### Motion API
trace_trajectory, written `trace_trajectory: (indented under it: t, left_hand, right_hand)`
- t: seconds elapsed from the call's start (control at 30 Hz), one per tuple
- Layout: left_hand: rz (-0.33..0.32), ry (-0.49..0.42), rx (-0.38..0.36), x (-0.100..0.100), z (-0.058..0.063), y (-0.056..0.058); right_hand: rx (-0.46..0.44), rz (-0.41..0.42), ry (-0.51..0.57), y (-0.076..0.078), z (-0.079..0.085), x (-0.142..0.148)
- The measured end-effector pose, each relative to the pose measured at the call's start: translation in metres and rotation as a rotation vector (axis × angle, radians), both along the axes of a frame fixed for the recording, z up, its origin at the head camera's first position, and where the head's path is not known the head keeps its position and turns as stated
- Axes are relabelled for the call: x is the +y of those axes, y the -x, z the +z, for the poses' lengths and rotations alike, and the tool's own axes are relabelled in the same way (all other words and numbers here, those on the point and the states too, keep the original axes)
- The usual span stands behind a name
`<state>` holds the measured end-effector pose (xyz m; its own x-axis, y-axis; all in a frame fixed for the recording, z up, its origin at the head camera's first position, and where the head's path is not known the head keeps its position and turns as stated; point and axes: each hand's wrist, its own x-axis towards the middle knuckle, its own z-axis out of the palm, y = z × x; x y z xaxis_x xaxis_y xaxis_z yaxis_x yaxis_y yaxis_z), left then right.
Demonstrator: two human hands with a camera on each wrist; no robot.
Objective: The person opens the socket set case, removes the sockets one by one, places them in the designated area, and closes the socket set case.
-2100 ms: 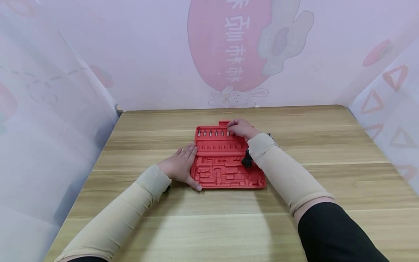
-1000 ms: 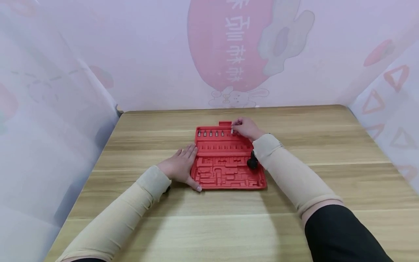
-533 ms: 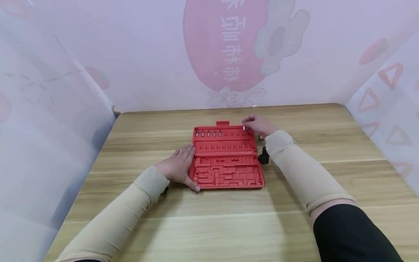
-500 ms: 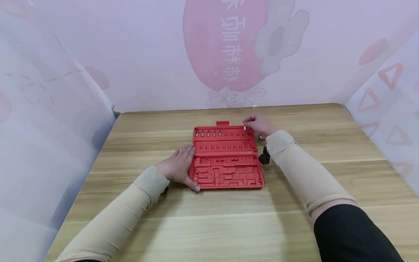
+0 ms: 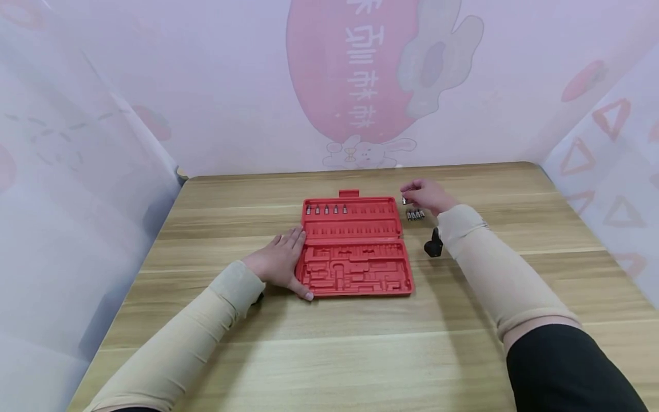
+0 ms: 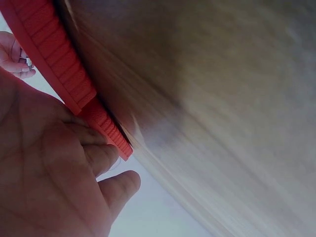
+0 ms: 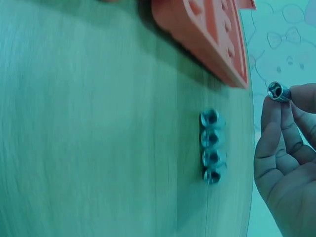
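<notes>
A red tool case [image 5: 355,269] lies spread flat on the table, with several small metal sockets [image 5: 326,209] upright at the left of its back row. My left hand [image 5: 278,260] rests against the case's left side, fingers straight and thumb by the front corner. Beyond the right edge of the case, my right hand [image 5: 429,195] pinches one socket [image 7: 278,92] between thumb and fingertips, its hollow end showing in the right wrist view. Just below that hand, several sockets [image 7: 211,138] lie side by side on the table.
The wooden table [image 5: 360,355] extends around the case on all sides. White printed sheets [image 5: 247,86] stand behind it and at both sides. A black wrist camera [image 5: 433,245] hangs under my right wrist.
My right hand has lifted a socket out of the back row and carried it right, past the case's edge. The row of sockets on the table is now uncovered. My left hand stays put.
</notes>
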<state>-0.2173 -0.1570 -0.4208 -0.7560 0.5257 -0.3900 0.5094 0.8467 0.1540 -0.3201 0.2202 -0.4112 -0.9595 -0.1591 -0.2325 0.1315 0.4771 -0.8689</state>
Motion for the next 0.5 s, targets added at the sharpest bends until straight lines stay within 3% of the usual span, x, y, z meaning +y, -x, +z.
trace_trajectory:
  t: [0.5]
  left_hand:
    - [-0.015, 0.003, 0.011, 0.0, -0.001, 0.003]
  right_hand:
    - [0.027, -0.043, -0.06, -0.009, -0.004, 0.038]
